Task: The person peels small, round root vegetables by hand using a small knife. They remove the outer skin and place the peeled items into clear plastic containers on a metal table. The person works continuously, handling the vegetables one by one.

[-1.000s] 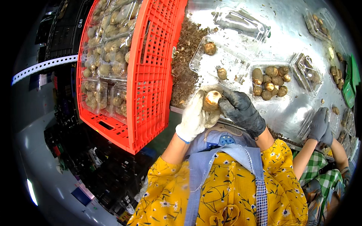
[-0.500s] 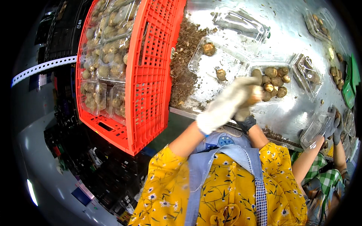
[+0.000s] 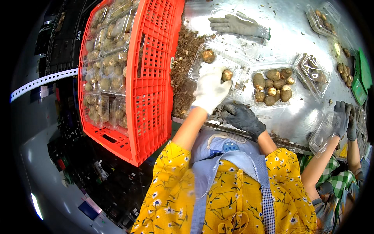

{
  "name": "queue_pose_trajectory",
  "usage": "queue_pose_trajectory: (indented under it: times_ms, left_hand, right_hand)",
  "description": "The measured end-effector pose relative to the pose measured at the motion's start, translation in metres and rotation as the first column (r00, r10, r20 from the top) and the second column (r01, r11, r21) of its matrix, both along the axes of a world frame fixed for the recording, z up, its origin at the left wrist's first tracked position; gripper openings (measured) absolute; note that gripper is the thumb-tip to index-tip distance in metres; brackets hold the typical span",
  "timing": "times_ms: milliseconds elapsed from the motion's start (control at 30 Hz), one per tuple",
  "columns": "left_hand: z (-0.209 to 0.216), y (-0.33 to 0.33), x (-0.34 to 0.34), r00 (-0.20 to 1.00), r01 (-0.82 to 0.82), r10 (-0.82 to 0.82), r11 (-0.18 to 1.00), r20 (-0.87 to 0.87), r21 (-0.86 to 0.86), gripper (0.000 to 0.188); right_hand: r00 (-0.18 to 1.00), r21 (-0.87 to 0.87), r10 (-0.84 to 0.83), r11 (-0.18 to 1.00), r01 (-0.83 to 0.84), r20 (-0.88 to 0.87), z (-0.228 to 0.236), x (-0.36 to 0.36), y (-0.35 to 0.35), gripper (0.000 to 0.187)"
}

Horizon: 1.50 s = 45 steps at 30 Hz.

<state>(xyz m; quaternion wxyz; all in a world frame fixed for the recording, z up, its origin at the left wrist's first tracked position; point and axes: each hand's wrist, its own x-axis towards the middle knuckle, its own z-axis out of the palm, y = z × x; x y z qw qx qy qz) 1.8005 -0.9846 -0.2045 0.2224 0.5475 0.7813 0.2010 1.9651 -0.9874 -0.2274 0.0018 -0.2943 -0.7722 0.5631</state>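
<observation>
My left hand (image 3: 211, 89), in a white glove, reaches over an open clear plastic tray (image 3: 193, 71). Its thumb and fingers close about a small brown taro (image 3: 227, 75); the fingertips are partly hidden. Another taro (image 3: 208, 56) lies farther off in the same tray. Low at the table's near edge is my right hand (image 3: 242, 119), in a dark glove, its fingers loosely bent and apart, nothing visible in them. To its upper right, a clear clamshell tray (image 3: 295, 97) holds several taros (image 3: 279, 84).
A red crate (image 3: 154, 82) with packed taro boxes (image 3: 113, 64) stands left, beside a peel heap (image 3: 183, 64). A grey glove (image 3: 237, 25) lies under clear plastic at the back. At right are closed boxes (image 3: 311, 74), a green container (image 3: 362, 78) and a co-worker's gloved hands (image 3: 341, 119).
My left hand has swung left, away from the filled tray, to the taro in the open tray. My right hand, mostly hidden before, now shows and has shifted left. The view has shifted slightly.
</observation>
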Motion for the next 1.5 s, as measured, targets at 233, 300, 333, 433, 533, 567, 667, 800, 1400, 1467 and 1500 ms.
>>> queue_pose_trajectory:
  times_ms: [233,300,333,433,533,567,667,800,1400,1467,1500]
  left_hand:
    - [0.052,-0.049,0.008,0.454,-0.111,0.1,0.992,0.886,-0.055,0.062]
    - [0.072,-0.054,0.012,0.615,-0.094,0.116,0.993,0.78,-0.073,0.056]
    - [0.072,-0.06,0.016,0.688,-0.1,0.091,0.995,0.72,-0.03,0.054]
    - [0.065,-0.072,0.027,0.886,-0.089,0.005,0.983,0.464,0.159,0.047]
    - [0.074,-0.076,0.02,0.714,-0.161,0.141,0.986,0.686,-0.034,0.047]
    - [0.076,-0.075,0.019,0.588,-0.201,0.163,0.978,0.792,-0.052,0.047]
    - [0.085,-0.074,0.012,0.448,-0.155,0.132,0.986,0.884,-0.068,0.046]
    - [0.085,-0.072,0.001,0.921,0.154,-0.221,0.963,0.321,0.221,0.045]
    - [0.087,-0.061,-0.006,0.854,0.259,-0.34,0.934,0.394,0.245,0.036]
    - [0.089,-0.06,-0.004,0.853,0.232,-0.296,0.953,0.429,0.195,0.036]
    - [0.091,-0.06,-0.004,0.855,0.218,-0.272,0.961,0.442,0.17,0.036]
  right_hand:
    - [0.835,-0.235,-0.47,0.879,0.414,-0.286,0.027,0.008,0.006,0.017]
    - [0.825,-0.054,-0.448,0.887,0.459,-0.344,0.032,0.001,0.01,0.019]
    - [0.842,0.025,-0.416,0.892,0.451,-0.344,0.034,-0.003,0.011,0.022]
    - [0.912,0.165,-0.308,0.919,0.359,-0.27,0.046,-0.007,0.011,0.029]
    - [0.892,0.236,-0.243,0.908,0.348,-0.382,0.036,-0.005,0.006,0.026]
    - [0.891,0.195,-0.244,0.922,0.336,-0.384,0.03,-0.003,0.004,0.025]
    - [0.906,-0.231,-0.333,0.933,0.276,-0.261,0.027,0.006,-0.002,0.024]
    - [0.93,-0.258,-0.28,0.941,0.217,-0.238,0.067,-0.003,0.014,0.022]
    - [0.842,-0.739,-0.537,0.587,0.33,-0.05,0.053,-0.002,0.003,0.03]
    - [0.817,-0.766,-0.576,0.536,0.355,-0.024,0.053,-0.007,0.002,0.026]
    - [0.79,-0.824,-0.611,0.471,0.314,-0.048,0.054,-0.008,0.001,0.025]
